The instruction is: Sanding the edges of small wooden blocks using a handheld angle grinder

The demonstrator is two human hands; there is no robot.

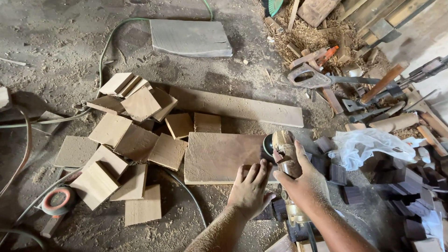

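A flat rectangular wooden board (219, 156) lies on the dusty floor in front of me. My left hand (251, 189) rests palm down on its near right corner, fingers spread a little. My right hand (303, 184) grips the body of a dust-coated angle grinder (283, 151). The grinder's dark disc end sits at the board's right edge. The grinder's cable runs down under my right forearm.
Several square wooden tiles (126, 140) lie piled to the left. A long plank (242, 106) and a grey slab (190, 38) lie beyond. Saws and hammers (354, 86), a plastic bag (371, 145) and dark wood blocks (406, 186) crowd the right. Hoses (105, 51) cross the floor.
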